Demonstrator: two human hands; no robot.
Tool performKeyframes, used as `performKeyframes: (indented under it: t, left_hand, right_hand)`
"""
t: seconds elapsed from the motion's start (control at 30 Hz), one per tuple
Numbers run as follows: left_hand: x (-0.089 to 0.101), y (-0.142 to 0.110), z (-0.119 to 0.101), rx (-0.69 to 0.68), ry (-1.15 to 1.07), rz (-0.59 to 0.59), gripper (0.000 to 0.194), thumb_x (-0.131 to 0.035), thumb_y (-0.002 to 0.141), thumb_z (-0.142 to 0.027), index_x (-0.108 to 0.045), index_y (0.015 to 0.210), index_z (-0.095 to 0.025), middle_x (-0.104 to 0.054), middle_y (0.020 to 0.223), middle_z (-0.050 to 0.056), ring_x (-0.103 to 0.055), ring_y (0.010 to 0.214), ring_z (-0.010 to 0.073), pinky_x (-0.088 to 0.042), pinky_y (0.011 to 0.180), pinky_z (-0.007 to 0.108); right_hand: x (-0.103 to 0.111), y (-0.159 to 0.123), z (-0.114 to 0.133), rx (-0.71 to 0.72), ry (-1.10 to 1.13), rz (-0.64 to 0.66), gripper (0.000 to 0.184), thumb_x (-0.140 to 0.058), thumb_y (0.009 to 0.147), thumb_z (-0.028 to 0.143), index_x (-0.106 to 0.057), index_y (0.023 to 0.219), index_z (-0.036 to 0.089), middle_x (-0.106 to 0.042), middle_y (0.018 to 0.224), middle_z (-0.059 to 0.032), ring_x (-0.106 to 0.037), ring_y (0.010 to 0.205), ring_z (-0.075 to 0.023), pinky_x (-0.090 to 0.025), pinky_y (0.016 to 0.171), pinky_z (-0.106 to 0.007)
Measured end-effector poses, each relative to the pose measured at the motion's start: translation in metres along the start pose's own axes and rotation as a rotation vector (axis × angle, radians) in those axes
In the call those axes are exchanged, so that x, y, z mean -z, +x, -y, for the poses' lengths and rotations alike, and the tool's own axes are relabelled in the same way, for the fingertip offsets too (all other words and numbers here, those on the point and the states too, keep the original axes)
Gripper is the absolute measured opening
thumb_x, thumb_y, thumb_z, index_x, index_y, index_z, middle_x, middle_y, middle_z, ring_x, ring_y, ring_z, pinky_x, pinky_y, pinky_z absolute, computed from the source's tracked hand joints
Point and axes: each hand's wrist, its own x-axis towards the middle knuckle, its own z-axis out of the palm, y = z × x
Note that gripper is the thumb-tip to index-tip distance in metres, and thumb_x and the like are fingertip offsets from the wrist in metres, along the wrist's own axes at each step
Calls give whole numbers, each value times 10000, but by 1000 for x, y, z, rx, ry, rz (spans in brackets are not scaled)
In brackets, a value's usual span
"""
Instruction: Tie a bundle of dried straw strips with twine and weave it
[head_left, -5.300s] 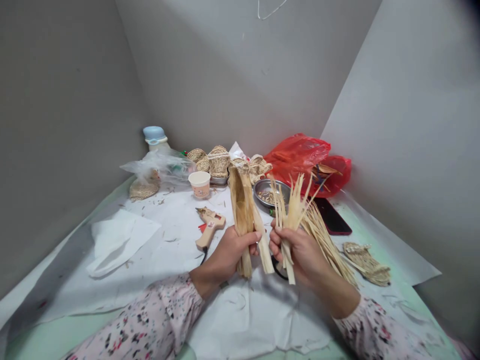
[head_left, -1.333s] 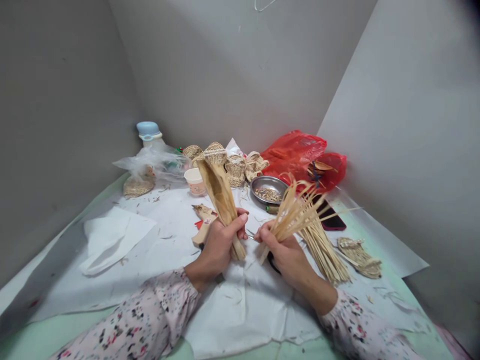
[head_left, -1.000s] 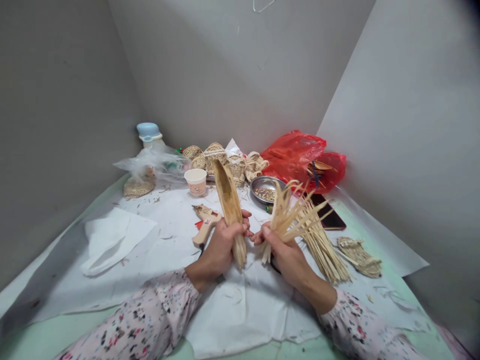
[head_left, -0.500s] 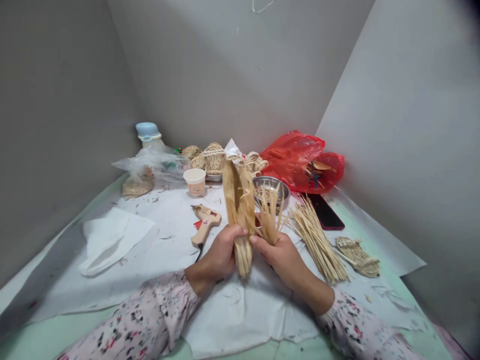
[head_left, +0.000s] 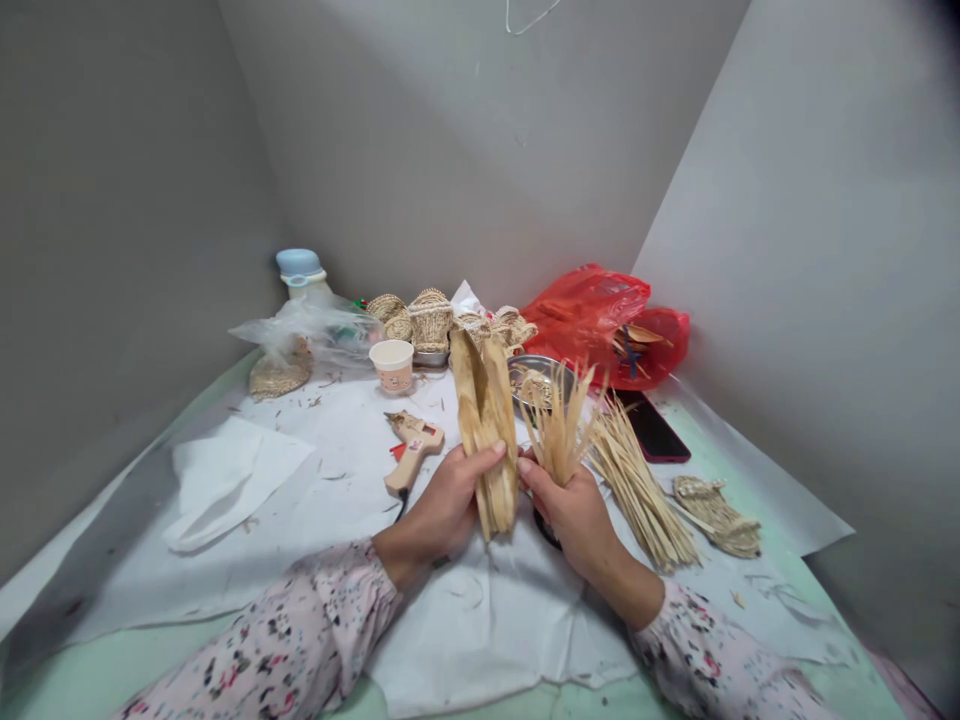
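My left hand [head_left: 457, 495] is closed around a folded, broad dried corn husk [head_left: 480, 400], which stands nearly upright with its wide end pointing away from me. My right hand [head_left: 574, 510] grips a bunch of split husk strips [head_left: 562, 425] whose loose ends fan out above the fist. Its thumb and fingertips come up close to the husk's right edge; whether they pinch a thin strip there cannot be made out. Under the right hand, part of a dark curved object [head_left: 550, 532] shows, mostly hidden.
Left of the hands lies a glue gun [head_left: 412, 450], behind it a paper cup [head_left: 392, 367]. Rightward are a pile of husk strips [head_left: 645, 490], a woven piece [head_left: 718, 515] and a phone [head_left: 652, 428]. Further back sit a metal bowl [head_left: 566, 385], red bag [head_left: 585, 315] and woven items [head_left: 431, 318].
Both hands have shifted slightly right. The left thumb sits higher on the husk, and my right hand with its strips has moved a little away from the husk.
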Motion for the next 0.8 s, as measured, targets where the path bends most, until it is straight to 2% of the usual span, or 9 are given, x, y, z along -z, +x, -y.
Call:
performKeyframes:
  t: [0.07,0.13,0.2,0.37,0.53,0.63,0.73,0.8]
  left_hand:
    - [-1,1,-1,-19,-20,-36,199,-680,769,-252,-673,924,-128,-713,810,76,-663,701,188,-523,652,289]
    - [-1,1,-1,-19,-36,-48,174,-664,762,-254,-675,875,-122,-709,790,80,-665,718,196,-520,664,290]
    - [-2,0,-1,17,-33,-33,183,-658,743,-251,-678,864,-115,-709,802,89,-666,746,206,-518,696,298]
    - [-4,-5,-1,86,-10,22,279,-657,730,-268,-680,954,-103,-714,880,118,-668,832,240,-509,771,348]
    - [-6,-6,0,74,-22,55,325,-660,771,-337,-663,1004,-111,-715,885,116,-670,853,246,-505,789,352]
    - [-5,-4,1,-2,4,71,355,-702,767,-280,-631,1085,-139,-717,945,104,-675,846,221,-505,791,326]
    - [-4,-3,0,-58,59,76,505,-766,711,-201,-584,1179,-154,-711,1021,108,-677,880,216,-510,809,317]
    - [-3,-3,-1,-66,84,46,505,-777,699,-205,-592,1165,-139,-716,1007,118,-686,849,219,-528,771,316]
  right_hand:
    - [-2,-3,4,73,-50,-3,183,-646,806,375,-656,860,200,-651,796,-28,-576,754,-178,-456,729,-300]
    - [-5,-6,5,95,-110,69,187,-634,815,355,-669,909,197,-673,857,-35,-596,806,-191,-462,772,-310]
    - [-6,-9,5,91,-187,124,197,-624,818,341,-678,922,183,-682,858,-39,-607,807,-201,-467,763,-315]
    - [-8,-11,1,88,-269,125,226,-635,796,306,-681,968,167,-696,903,-48,-612,796,-199,-471,729,-299]
    - [-7,-8,3,73,-260,119,173,-586,822,282,-675,910,162,-682,820,-31,-595,745,-190,-465,690,-284]
    - [-6,-7,5,65,-187,60,185,-578,839,317,-652,912,163,-667,810,-26,-594,764,-186,-463,695,-274]
    - [-4,-7,1,41,-126,-21,199,-582,846,368,-611,823,172,-602,669,2,-544,637,-152,-426,578,-241]
    - [-3,-6,-3,18,-60,-32,222,-589,841,391,-573,759,185,-506,544,40,-451,508,-119,-359,480,-223]
